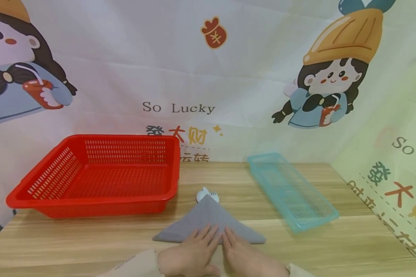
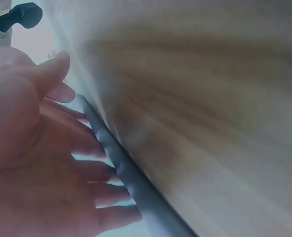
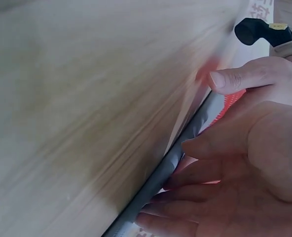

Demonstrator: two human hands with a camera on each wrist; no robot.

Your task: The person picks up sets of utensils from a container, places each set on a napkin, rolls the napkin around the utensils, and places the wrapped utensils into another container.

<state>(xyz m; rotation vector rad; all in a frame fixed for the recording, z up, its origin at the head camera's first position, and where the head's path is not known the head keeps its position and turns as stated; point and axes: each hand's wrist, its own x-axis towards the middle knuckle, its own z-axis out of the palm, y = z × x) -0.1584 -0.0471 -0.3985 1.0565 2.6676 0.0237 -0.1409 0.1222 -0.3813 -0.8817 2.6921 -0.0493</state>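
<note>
A grey cloth (image 1: 208, 217), folded into a triangle, lies on the wooden table with its point away from me. My left hand (image 1: 195, 250) rests on its near folded edge, fingers straight. Beside it my right hand (image 1: 244, 252) lies on the same edge, its fingers also straight. The two hands nearly meet at the middle. From under the cloth's far point stick out the white ends of a fork (image 1: 213, 196) and what looks like a spoon (image 1: 202, 195); the rest of them is hidden. In the left wrist view, the cloth's edge (image 2: 131, 173) runs beneath the fingertips.
A red perforated basket (image 1: 100, 204) stands at the left of the table (image 1: 222, 177). On the right is a long light-blue basket (image 1: 280, 200), set at a slant. A printed cloth backdrop (image 1: 249, 88) hangs behind the table and along its sides.
</note>
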